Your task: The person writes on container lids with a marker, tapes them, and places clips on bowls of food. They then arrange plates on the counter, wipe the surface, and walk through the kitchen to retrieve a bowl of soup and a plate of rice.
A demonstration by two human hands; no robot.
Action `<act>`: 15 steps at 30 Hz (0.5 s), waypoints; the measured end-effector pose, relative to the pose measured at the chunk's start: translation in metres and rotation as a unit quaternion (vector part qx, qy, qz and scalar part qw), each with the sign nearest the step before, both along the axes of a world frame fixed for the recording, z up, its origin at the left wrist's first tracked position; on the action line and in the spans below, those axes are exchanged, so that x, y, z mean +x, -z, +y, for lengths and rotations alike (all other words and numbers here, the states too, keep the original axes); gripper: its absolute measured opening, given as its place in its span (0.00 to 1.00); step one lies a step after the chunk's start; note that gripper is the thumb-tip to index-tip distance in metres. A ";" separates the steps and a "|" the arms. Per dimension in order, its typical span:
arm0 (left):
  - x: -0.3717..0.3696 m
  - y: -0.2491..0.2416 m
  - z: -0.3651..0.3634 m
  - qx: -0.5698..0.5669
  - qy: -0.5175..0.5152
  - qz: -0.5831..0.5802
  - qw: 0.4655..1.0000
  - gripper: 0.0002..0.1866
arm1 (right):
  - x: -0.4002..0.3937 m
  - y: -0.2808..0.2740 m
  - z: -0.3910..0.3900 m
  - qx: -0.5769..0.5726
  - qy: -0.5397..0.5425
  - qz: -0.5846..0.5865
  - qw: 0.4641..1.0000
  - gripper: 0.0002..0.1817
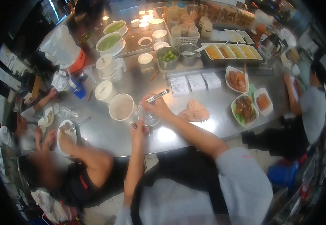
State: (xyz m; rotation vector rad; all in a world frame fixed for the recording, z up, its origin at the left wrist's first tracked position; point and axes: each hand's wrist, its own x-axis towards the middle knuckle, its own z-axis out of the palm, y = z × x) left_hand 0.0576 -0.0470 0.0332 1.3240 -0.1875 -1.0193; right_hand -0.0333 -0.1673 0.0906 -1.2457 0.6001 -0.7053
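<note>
My right hand (156, 107) holds a marker pen (157, 96) with a yellow band, its tip over a clear plastic lid (149, 119) lying on the steel counter (193, 125). The fingers of my left hand (139, 129) rest at the lid's near edge, steadying it. Just left of the lid stands an open white tub of pale liquid (121, 107). Behind it are two lidded white tubs (105, 91) (106, 63).
Paper tickets (196, 81) and a crumpled cloth (194, 111) lie right of my hands. Plates of food (244, 108) sit further right near a person in grey (313, 107). Another person (76, 168) leans on the counter at my left by a plate (66, 132). Bowls, sauce trays and a basket fill the back.
</note>
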 end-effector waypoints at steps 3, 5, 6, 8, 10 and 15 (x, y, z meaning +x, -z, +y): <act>0.003 0.000 -0.005 -0.006 0.048 -0.048 0.998 0.17 | 0.012 0.006 0.005 -0.064 0.112 -0.024 0.991 0.07; 0.000 -0.003 -0.005 0.028 0.015 -0.074 0.997 0.17 | 0.011 0.018 0.001 -0.115 0.201 -0.047 0.972 0.08; 0.000 -0.001 -0.003 0.029 0.018 -0.074 0.997 0.17 | 0.007 0.029 -0.002 -0.141 0.242 -0.010 0.960 0.08; -0.002 0.006 -0.001 0.014 0.014 -0.063 0.998 0.17 | 0.002 0.044 -0.002 -0.166 0.284 0.028 0.944 0.09; -0.009 0.007 -0.005 0.025 0.024 -0.098 0.995 0.17 | -0.002 0.052 0.005 -0.217 0.275 0.059 0.935 0.08; -0.016 0.009 -0.005 -0.016 0.019 -0.071 0.997 0.17 | -0.012 0.051 0.004 -0.224 0.257 0.058 0.938 0.07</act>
